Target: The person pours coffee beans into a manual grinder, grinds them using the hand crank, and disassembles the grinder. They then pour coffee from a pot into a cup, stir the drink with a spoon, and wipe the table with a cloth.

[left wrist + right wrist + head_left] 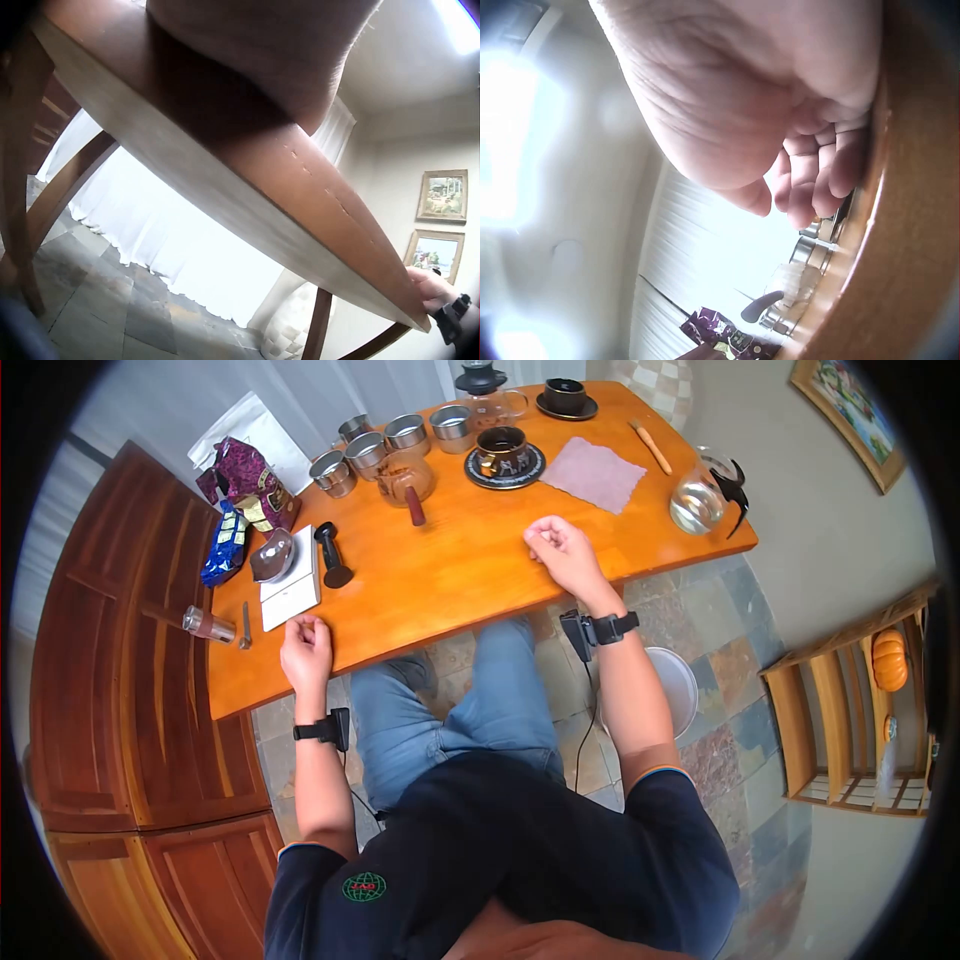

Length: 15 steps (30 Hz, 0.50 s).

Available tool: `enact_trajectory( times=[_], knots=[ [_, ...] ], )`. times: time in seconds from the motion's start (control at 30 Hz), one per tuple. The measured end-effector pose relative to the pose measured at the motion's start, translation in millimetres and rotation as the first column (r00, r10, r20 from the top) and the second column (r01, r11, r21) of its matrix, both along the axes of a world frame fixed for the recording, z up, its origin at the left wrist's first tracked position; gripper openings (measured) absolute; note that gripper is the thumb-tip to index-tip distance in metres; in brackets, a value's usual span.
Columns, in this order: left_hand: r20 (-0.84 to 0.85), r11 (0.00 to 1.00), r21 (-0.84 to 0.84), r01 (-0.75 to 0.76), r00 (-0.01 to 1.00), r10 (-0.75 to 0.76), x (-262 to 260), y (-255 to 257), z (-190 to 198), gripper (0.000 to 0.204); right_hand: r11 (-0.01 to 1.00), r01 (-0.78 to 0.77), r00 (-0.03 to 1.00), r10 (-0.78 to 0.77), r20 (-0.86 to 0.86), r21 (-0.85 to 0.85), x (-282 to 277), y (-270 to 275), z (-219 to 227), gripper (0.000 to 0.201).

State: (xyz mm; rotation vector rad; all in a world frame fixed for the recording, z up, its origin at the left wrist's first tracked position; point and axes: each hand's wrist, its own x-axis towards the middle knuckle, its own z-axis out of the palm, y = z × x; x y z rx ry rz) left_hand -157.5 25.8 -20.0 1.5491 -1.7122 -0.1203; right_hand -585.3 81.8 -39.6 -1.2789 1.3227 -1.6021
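Observation:
The left hand (306,650) rests at the table's front edge with loosely curled fingers and nothing in it, just below a white flat scale (290,598). In the left wrist view only part of this hand (262,56) shows, its fingers hidden. Over the front edge further right, the right hand (568,558) rests on its side, empty. Its fingers bend loosely in the right wrist view, palm (727,97) towards the camera. Beyond it lies a pink cloth (593,475), beside a dark patterned cup (501,458) on a saucer.
A glass bowl (272,556) sits on the scale, with a black tamper-like tool (328,552) alongside. Metal cups (406,432), a red-handled glass pot (404,478), bags (240,475) and a glass dripper (490,405) stand behind. A water jug (697,503) is at right.

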Motion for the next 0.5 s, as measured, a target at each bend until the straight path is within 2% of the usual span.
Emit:
enact_trajectory(
  times=[0.17, 0.23, 0.3, 0.4, 0.47, 0.5],
  knots=[
    [0.029, 1.0, -0.021, -0.016, 0.999, 0.017, 1.2, 0.6, -2.4, 0.017, 0.999, 0.0, 0.998, 0.003, 0.068, -0.046, -3.8, 6.7, -3.6, 0.016],
    [0.048, 0.999, -0.044, -0.013, 0.999, 0.015, 0.1, -2.8, -2.2, 0.017, 0.999, 0.039, 0.999, -0.039, -0.015, -0.015, -3.7, 7.4, 0.1, 0.015],
    [0.065, 0.999, -0.033, -0.027, 0.997, 0.029, 2.9, -4.8, -5.7, 0.018, 0.999, 0.051, 0.999, -0.051, 0.0, -0.019, -4.6, 8.4, 3.4, 0.015],
    [0.059, 0.997, -0.074, -0.006, 0.998, 0.011, 2.3, -4.6, -5.8, 0.02, 1.0, 0.018, 0.999, -0.018, 0.033, -0.018, -6.7, 9.4, 3.0, 0.014],
    [0.047, 0.997, -0.083, 0.003, 0.999, 0.001, 1.2, -2.9, -6.3, 0.021, 0.999, -0.043, 0.986, 0.047, 0.162, -0.026, -10.4, 13.5, 11.7, 0.016],
    [0.042, 0.997, -0.078, -0.002, 0.999, 0.005, 1.3, -3.2, -6.5, 0.022, 0.998, -0.053, 0.986, 0.055, 0.159, -0.015, -11.6, 13.5, 13.6, 0.016]
  ],
)
